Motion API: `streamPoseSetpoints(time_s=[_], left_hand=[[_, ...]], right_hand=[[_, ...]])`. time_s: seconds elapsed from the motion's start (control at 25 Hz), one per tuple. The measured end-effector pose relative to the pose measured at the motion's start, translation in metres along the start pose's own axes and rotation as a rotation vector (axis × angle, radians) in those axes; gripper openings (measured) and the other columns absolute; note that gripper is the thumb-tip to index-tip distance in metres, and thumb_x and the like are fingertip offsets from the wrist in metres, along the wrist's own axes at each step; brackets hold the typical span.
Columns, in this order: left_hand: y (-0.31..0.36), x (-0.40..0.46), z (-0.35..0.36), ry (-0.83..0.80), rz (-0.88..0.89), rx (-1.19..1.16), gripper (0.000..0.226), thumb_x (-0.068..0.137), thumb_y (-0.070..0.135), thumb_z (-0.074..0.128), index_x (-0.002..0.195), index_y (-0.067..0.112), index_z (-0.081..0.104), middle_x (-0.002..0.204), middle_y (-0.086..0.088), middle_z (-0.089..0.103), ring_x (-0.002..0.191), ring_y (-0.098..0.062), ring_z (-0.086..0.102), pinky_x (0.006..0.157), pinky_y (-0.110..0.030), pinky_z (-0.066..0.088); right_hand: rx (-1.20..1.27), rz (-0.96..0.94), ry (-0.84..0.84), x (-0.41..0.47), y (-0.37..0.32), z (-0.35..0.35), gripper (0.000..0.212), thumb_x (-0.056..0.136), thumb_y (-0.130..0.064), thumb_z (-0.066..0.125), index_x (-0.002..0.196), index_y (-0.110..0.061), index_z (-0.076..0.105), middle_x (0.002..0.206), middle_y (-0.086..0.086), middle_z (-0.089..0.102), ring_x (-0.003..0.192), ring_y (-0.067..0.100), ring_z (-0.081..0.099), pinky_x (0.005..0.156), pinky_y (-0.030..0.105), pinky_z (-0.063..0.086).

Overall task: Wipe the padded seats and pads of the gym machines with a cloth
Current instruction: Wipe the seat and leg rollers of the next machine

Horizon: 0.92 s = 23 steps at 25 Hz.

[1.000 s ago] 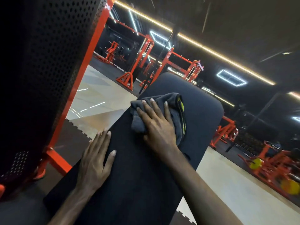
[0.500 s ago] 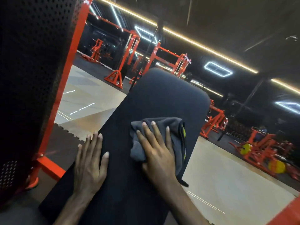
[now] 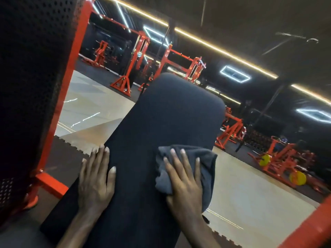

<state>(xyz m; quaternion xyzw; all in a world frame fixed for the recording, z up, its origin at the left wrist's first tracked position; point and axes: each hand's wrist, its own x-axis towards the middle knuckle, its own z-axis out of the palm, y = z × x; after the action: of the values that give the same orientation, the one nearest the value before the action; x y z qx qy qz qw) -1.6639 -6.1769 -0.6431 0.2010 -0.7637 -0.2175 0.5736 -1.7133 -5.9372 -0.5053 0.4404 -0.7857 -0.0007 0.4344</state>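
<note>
A long black padded bench pad (image 3: 172, 111) runs from the bottom of the view up to the middle. My right hand (image 3: 184, 181) lies flat with straight fingers on a dark grey cloth (image 3: 207, 167), pressing it onto the pad near its right edge. My left hand (image 3: 96, 179) rests flat on the pad's left edge, fingers straight and spread.
A black perforated weight-stack cover (image 3: 34, 86) with a red-orange frame post (image 3: 71, 72) stands close at the left. More red-orange machines (image 3: 129, 68) stand across the pale floor (image 3: 250, 194), one with yellow plates (image 3: 297, 178). A red-orange bar (image 3: 311, 228) cuts the bottom right corner.
My right hand has dragged the cloth down the pad toward me, from near its top to its lower middle. My left hand stays flat on the left edge.
</note>
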Motion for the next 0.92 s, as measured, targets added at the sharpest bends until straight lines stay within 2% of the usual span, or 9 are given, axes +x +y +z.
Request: streamPoseSetpoints(time_s=[0.08, 0.2, 0.28, 0.4, 0.52, 0.6, 0.72, 0.8, 0.92], left_hand=[[0.0, 0.0, 0.0, -0.009, -0.005, -0.001, 0.063, 0.108, 0.037, 0.036, 0.164, 0.009, 0.032, 0.174, -0.005, 0.026, 0.161, -0.027, 0.025, 0.126, -0.059, 0.025], [-0.001, -0.002, 0.0, -0.009, 0.009, -0.005, 0.063, 0.108, 0.037, 0.036, 0.164, 0.008, 0.032, 0.173, -0.005, 0.027, 0.16, -0.027, 0.025, 0.126, -0.06, 0.024], [-0.002, -0.005, -0.001, -0.008, 0.006, 0.0, 0.063, 0.108, 0.036, 0.036, 0.164, 0.007, 0.032, 0.173, -0.006, 0.027, 0.161, -0.026, 0.025, 0.126, -0.061, 0.025], [-0.003, -0.009, 0.0, -0.015, 0.012, 0.002, 0.062, 0.108, 0.035, 0.035, 0.164, 0.009, 0.031, 0.173, -0.005, 0.027, 0.161, -0.026, 0.024, 0.126, -0.06, 0.026], [-0.005, -0.005, -0.003, -0.013, 0.0, -0.007, 0.062, 0.109, 0.037, 0.034, 0.165, 0.011, 0.031, 0.174, -0.003, 0.026, 0.161, -0.025, 0.024, 0.125, -0.059, 0.027], [-0.005, -0.008, -0.002, -0.026, -0.002, -0.019, 0.063, 0.109, 0.037, 0.035, 0.166, 0.013, 0.029, 0.175, -0.002, 0.024, 0.161, -0.024, 0.023, 0.125, -0.058, 0.027], [-0.01, -0.011, -0.004, -0.038, 0.002, -0.029, 0.063, 0.108, 0.036, 0.038, 0.166, 0.014, 0.028, 0.175, -0.001, 0.021, 0.162, -0.021, 0.02, 0.123, -0.058, 0.03], [-0.009, -0.013, -0.004, -0.027, -0.001, -0.017, 0.063, 0.108, 0.035, 0.038, 0.166, 0.013, 0.028, 0.175, -0.002, 0.021, 0.162, -0.02, 0.02, 0.123, -0.057, 0.03], [-0.009, -0.01, -0.003, -0.026, -0.012, 0.002, 0.062, 0.109, 0.035, 0.038, 0.166, 0.013, 0.029, 0.175, -0.002, 0.023, 0.162, -0.019, 0.021, 0.123, -0.053, 0.03]], right_hand=[[0.008, -0.142, -0.074, -0.031, -0.017, 0.007, 0.081, 0.077, -0.022, 0.067, 0.156, -0.018, 0.049, 0.173, 0.002, 0.025, 0.161, 0.03, 0.019, 0.122, 0.065, 0.026], [-0.027, -0.33, -0.094, 0.015, -0.01, 0.013, 0.077, 0.079, -0.021, 0.063, 0.154, -0.018, 0.05, 0.173, 0.003, 0.025, 0.162, 0.028, 0.013, 0.124, 0.064, 0.021], [-0.018, -0.206, -0.038, 0.045, 0.008, 0.008, 0.077, 0.08, -0.02, 0.065, 0.156, -0.019, 0.049, 0.173, 0.002, 0.025, 0.162, 0.026, 0.013, 0.127, 0.063, 0.016], [0.022, 0.056, 0.036, -0.001, 0.0, 0.007, 0.078, 0.083, -0.023, 0.066, 0.158, -0.02, 0.046, 0.173, 0.0, 0.025, 0.162, 0.028, 0.016, 0.127, 0.062, 0.016], [0.014, -0.085, -0.067, -0.054, -0.028, 0.013, 0.088, 0.075, -0.024, 0.076, 0.157, -0.018, 0.047, 0.172, 0.003, 0.026, 0.161, 0.031, 0.017, 0.124, 0.065, 0.021], [-0.012, -0.239, -0.086, -0.03, -0.01, 0.012, 0.081, 0.079, -0.021, 0.07, 0.157, -0.017, 0.048, 0.173, 0.004, 0.023, 0.162, 0.03, 0.013, 0.125, 0.065, 0.018], [-0.005, -0.09, -0.023, -0.002, 0.018, 0.004, 0.071, 0.088, -0.02, 0.066, 0.157, -0.019, 0.048, 0.173, 0.002, 0.024, 0.162, 0.028, 0.015, 0.126, 0.065, 0.017], [0.041, 0.059, 0.015, -0.037, 0.008, 0.007, 0.08, 0.083, -0.02, 0.077, 0.157, -0.019, 0.047, 0.172, 0.001, 0.026, 0.161, 0.029, 0.017, 0.124, 0.066, 0.02], [0.054, -0.093, -0.119, -0.079, -0.032, 0.019, 0.09, 0.074, -0.021, 0.078, 0.158, -0.018, 0.046, 0.174, 0.004, 0.021, 0.161, 0.032, 0.015, 0.123, 0.067, 0.022]])
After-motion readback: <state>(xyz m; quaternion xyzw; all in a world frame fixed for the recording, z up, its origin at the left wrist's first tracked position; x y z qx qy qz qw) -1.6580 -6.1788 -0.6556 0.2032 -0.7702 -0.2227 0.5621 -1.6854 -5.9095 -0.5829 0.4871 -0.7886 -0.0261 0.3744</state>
